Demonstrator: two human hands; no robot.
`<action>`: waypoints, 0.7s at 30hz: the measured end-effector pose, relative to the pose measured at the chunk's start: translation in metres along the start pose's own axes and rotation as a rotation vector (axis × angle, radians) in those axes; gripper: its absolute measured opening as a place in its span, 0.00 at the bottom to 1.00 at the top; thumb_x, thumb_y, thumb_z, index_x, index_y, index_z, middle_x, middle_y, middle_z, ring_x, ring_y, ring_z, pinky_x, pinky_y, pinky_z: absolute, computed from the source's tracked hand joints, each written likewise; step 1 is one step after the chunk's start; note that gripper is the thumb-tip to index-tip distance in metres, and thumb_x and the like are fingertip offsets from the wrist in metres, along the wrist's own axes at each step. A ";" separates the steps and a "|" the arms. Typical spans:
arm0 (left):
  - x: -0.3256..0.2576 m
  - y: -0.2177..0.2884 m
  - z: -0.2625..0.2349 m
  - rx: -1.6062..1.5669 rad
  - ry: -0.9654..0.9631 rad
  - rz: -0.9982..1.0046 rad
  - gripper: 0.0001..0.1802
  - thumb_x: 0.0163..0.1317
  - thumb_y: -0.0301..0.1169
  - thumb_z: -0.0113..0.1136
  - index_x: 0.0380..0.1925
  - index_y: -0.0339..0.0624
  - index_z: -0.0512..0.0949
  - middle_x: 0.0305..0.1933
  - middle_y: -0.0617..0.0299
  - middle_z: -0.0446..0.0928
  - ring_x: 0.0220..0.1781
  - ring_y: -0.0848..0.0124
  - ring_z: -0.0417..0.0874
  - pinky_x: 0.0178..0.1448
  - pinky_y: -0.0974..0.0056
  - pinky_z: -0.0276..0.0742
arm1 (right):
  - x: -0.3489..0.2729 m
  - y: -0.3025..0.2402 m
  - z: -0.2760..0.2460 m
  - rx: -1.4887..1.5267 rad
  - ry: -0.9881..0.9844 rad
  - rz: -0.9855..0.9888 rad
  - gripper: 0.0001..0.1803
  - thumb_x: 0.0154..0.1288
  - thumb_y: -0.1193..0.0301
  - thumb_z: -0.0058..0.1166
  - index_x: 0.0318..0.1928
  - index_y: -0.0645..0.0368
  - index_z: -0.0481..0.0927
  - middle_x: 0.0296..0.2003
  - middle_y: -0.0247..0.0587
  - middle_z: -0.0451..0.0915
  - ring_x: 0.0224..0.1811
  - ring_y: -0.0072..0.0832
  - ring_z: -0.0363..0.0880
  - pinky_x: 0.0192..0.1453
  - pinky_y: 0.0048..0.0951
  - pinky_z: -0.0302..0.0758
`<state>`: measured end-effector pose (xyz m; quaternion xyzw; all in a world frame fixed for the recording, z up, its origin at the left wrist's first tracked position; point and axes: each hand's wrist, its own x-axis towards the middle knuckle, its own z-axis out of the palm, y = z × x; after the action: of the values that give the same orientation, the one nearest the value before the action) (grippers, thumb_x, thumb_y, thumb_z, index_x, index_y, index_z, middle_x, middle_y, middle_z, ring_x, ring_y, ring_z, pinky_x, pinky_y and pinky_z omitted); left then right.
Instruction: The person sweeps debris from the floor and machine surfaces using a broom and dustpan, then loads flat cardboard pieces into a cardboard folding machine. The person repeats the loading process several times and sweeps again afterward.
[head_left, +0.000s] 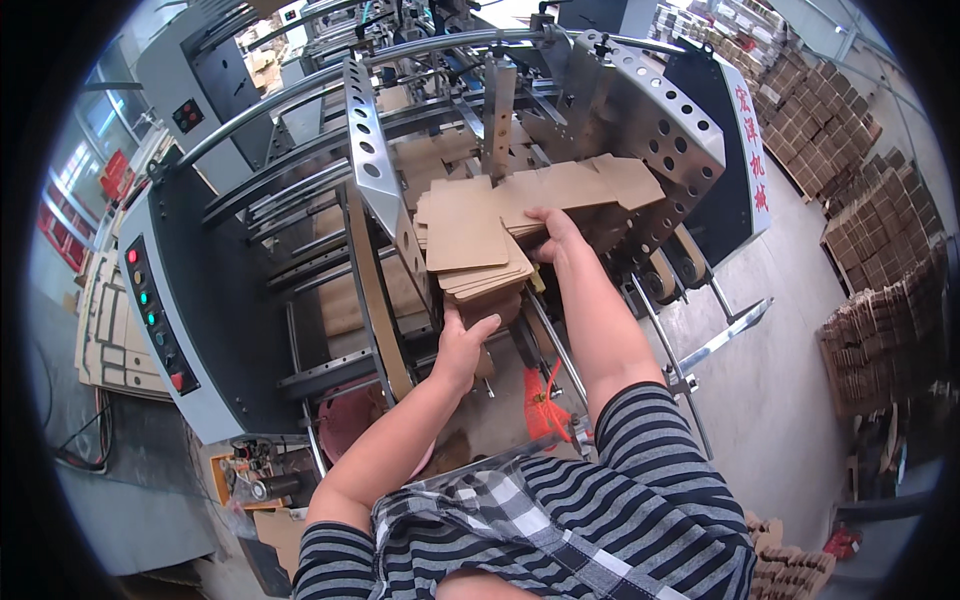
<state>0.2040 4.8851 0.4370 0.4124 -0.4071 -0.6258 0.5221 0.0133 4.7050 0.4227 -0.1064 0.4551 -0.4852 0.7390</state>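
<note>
A fanned stack of flat brown cardboard blanks lies at the delivery end of a machine, between two perforated metal side plates. My right hand grips the near edge of the stack, its thumb at the top and its other fingers partly hidden below. At the stack's near left end is my left hand, thumb out to the side and fingers hidden beneath and behind the cardboard. Farther right, the blanks spread out with cut flaps.
A control panel with lit buttons stands at the left. The perforated plates flank the stack. Metal rods jut toward me. An orange-red bag hangs below. Bundled cardboard piles stand on the floor at right.
</note>
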 end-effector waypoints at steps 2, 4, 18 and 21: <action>0.005 -0.012 -0.002 0.047 0.034 0.042 0.43 0.51 0.26 0.58 0.65 0.39 0.47 0.62 0.54 0.60 0.63 0.66 0.61 0.66 0.65 0.55 | -0.013 -0.007 0.002 -0.166 0.009 -0.003 0.26 0.51 0.66 0.59 0.50 0.62 0.69 0.48 0.49 0.74 0.50 0.42 0.74 0.55 0.52 0.69; 0.010 -0.013 -0.003 0.015 0.033 0.024 0.43 0.50 0.27 0.59 0.65 0.38 0.48 0.61 0.53 0.61 0.63 0.65 0.62 0.66 0.64 0.56 | -0.042 -0.027 0.011 -0.762 0.186 -0.062 0.32 0.50 0.59 0.62 0.50 0.66 0.69 0.46 0.50 0.75 0.47 0.41 0.77 0.50 0.46 0.75; -0.041 -0.019 -0.009 0.154 0.117 -0.094 0.51 0.48 0.27 0.61 0.66 0.30 0.39 0.69 0.44 0.49 0.71 0.61 0.51 0.69 0.64 0.48 | -0.067 -0.102 -0.085 -0.543 0.610 -0.791 0.19 0.65 0.59 0.45 0.34 0.67 0.75 0.24 0.44 0.79 0.17 0.30 0.79 0.12 0.23 0.68; -0.043 -0.016 -0.017 0.239 0.128 -0.092 0.50 0.48 0.28 0.61 0.67 0.32 0.41 0.69 0.43 0.49 0.72 0.59 0.49 0.70 0.62 0.47 | -0.061 -0.103 -0.062 -0.249 0.284 -0.818 0.17 0.66 0.61 0.43 0.33 0.66 0.74 0.23 0.45 0.79 0.15 0.29 0.77 0.12 0.21 0.67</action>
<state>0.2198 4.9288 0.4207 0.5290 -0.4254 -0.5686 0.4647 -0.1056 4.7194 0.4844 -0.2981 0.5275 -0.6887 0.3982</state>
